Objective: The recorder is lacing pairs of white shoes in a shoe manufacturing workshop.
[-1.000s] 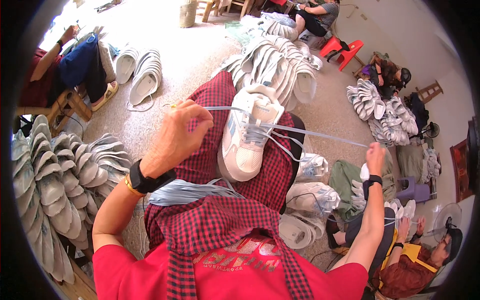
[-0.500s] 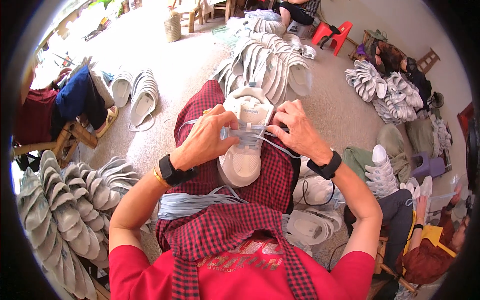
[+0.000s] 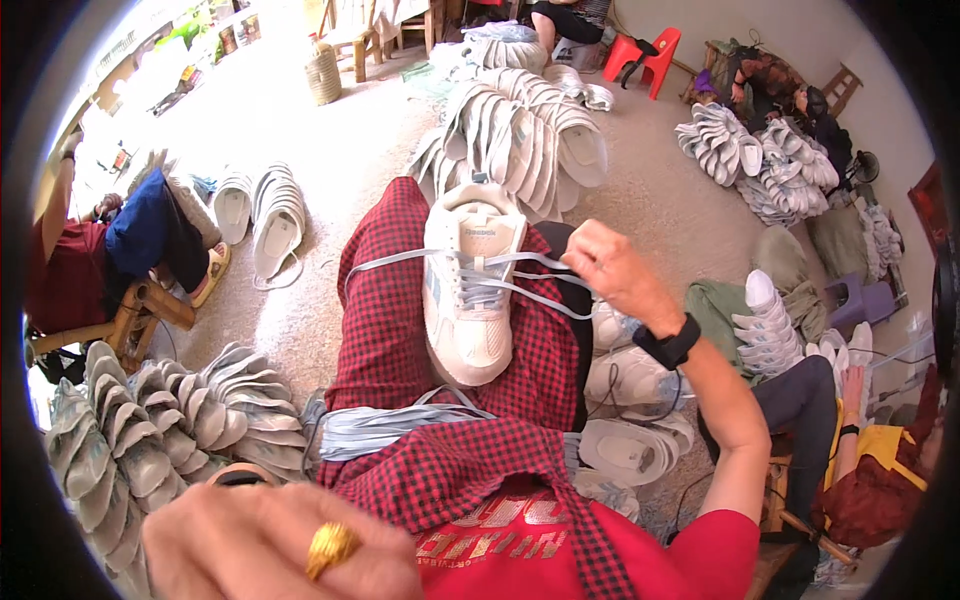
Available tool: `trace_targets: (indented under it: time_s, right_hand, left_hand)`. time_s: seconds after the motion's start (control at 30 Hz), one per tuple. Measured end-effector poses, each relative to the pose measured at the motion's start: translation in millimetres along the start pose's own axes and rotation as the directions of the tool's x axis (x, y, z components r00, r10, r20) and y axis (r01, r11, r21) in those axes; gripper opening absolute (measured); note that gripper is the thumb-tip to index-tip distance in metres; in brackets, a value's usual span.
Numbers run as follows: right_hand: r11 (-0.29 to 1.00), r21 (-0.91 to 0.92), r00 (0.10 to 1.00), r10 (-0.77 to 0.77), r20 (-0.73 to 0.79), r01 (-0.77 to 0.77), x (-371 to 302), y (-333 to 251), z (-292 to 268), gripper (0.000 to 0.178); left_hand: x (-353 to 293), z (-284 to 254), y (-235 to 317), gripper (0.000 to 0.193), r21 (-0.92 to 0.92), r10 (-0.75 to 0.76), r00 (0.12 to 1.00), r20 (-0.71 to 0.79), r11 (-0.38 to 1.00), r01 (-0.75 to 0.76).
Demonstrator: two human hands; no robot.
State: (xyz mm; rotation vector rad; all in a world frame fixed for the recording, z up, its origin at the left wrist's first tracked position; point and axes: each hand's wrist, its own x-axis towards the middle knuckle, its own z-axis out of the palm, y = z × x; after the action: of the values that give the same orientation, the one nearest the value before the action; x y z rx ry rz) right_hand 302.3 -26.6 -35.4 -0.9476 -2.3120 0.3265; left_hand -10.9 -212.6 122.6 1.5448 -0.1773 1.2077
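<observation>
A white sneaker (image 3: 468, 350) with pale blue laces rests on my lap, toe toward me, on a red-and-black checked apron (image 3: 380, 330). My right hand (image 3: 615, 270) is at the shoe's right side, its fingers pinched on a pale blue shoelace (image 3: 540, 262) that runs from the eyelets. Another lace end lies loose to the left across the apron. Close to the camera at the lower left is my left hand (image 3: 280, 540), blurred, with a gold ring; its fingertips are hidden. Nearer my waist lies a bundle of pale blue laces (image 3: 390, 428).
Rows of nested white shoes stand ahead (image 3: 510, 140), on the left (image 3: 190, 410) and far right (image 3: 790, 165). More shoes (image 3: 625, 450) sit by my right thigh. Co-workers sit on both sides. A red plastic chair (image 3: 645, 62) and a purple stool (image 3: 862, 300) are farther off.
My left hand has let go of the lace and swung back toward the camera at lower left. My right hand has pulled its lace slightly outward to the right.
</observation>
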Motion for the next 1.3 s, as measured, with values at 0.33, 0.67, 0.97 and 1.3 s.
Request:
trace_targets:
  time_s: [0.33,0.67,0.97,1.3]
  right_hand:
    - [0.985,0.084,0.977,0.164,-0.136,-0.154,-6,-3,25,0.025]
    - [0.964,0.093,0.954,0.260,-0.152,-0.248,-5,-5,23,0.028]
    - [0.787,0.384,0.864,0.499,0.065,-0.484,5,-20,17,0.030]
    - [0.996,-0.071,0.999,0.050,-0.007,-0.051,61,-14,45,0.030]
  left_hand:
    - [-17,-8,-9,0.022,-0.653,-0.147,0.989,0.023,0.747,0.126]
    - [-26,-17,6,0.020,-0.819,-0.264,0.942,0.208,0.478,0.316]
    - [-16,-29,-22,0.021,0.325,-0.145,0.929,-0.341,0.909,0.261]
    - [-28,-181,-194,0.025,0.894,-0.126,0.958,-0.256,0.346,0.285]
